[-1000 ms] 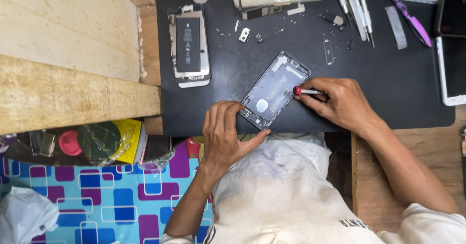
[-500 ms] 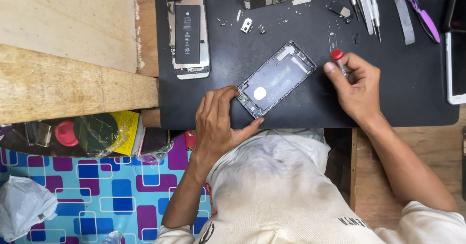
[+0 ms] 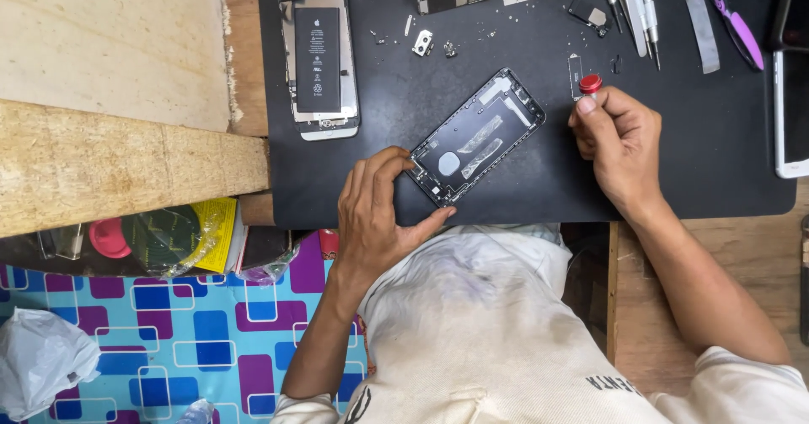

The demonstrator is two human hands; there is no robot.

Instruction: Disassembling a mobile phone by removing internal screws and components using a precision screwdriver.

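Quick look from my end: the right hand (image 3: 619, 142) has pulled off the phone shell (image 3: 476, 136) since a second ago. Back then the red-capped screwdriver (image 3: 590, 84) was tipped down into the shell's right end; now it sits up in a closed fist just to the right of the shell, red cap poking out on top, tip hidden in the palm. So I'd guess that bit of screw work is paused or done, but I can't see a screw come out.

The left hand (image 3: 379, 213) pinches the shell's near-left corner, fingers curled over the edge and thumb underneath along the bottom side, keeping it flat and angled on the black mat (image 3: 522, 196).

Room-wise: the shell's lower corner is close to the mat's front edge, right above my shirt, so not much slack toward me. Left of the shell there's open mat, then the other phone with its battery showing (image 3: 318, 66) further up-left. Above the shell, tiny loose parts (image 3: 423, 42) are scattered, so sliding that way risks knocking them. Up-right of the shell lie the spare tools (image 3: 628, 7), well apart.
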